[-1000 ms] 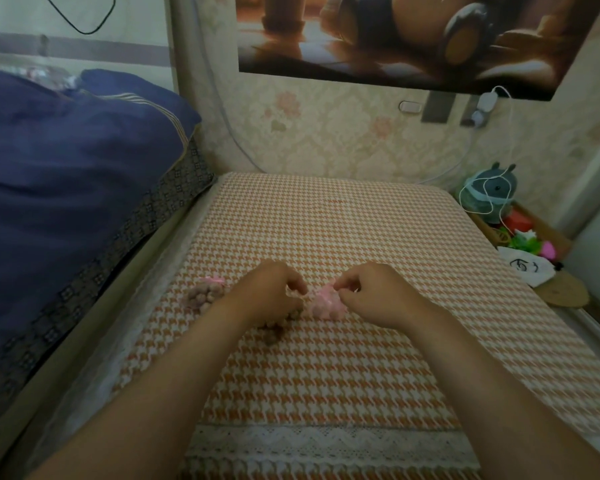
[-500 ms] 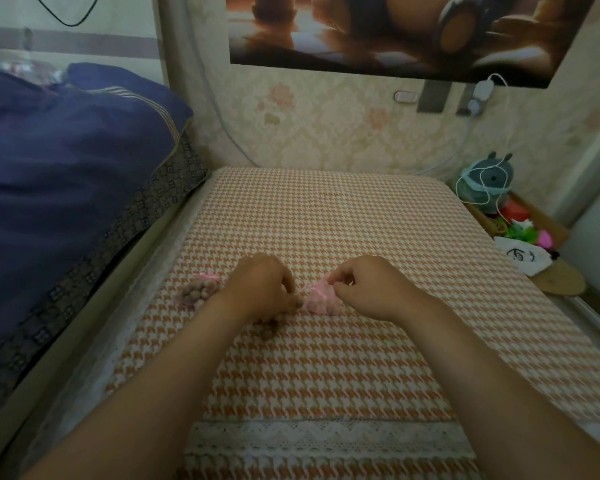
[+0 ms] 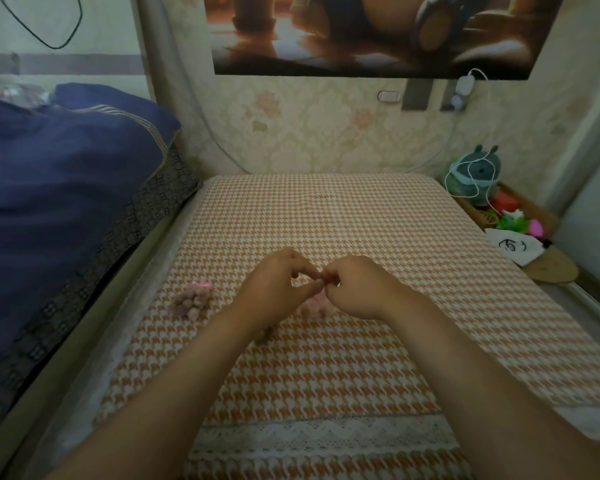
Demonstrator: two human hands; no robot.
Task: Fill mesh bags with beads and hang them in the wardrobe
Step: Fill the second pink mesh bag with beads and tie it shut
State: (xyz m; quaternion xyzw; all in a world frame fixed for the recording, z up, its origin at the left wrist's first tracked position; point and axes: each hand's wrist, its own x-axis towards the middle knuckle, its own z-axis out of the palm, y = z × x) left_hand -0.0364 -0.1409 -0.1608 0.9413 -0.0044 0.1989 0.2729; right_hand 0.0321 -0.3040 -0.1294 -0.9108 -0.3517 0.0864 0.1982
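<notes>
One tabletop [image 3: 326, 220], checked cloth. Two hands: left hand [image 3: 274, 289], right hand [image 3: 357, 289], fingers pinched together on something at mouth of pink mesh bag [image 3: 314, 304] lying beneath, likely drawstring; cannot tell. Advice: pull evenly, keep beads in. Second, filled bag [image 3: 193, 301] lies left. Bags: two.

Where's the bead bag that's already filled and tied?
In the head view, the filled bead bag lies on the houndstooth cloth, apart from and left of the left hand, towards the blue bedding.
</notes>
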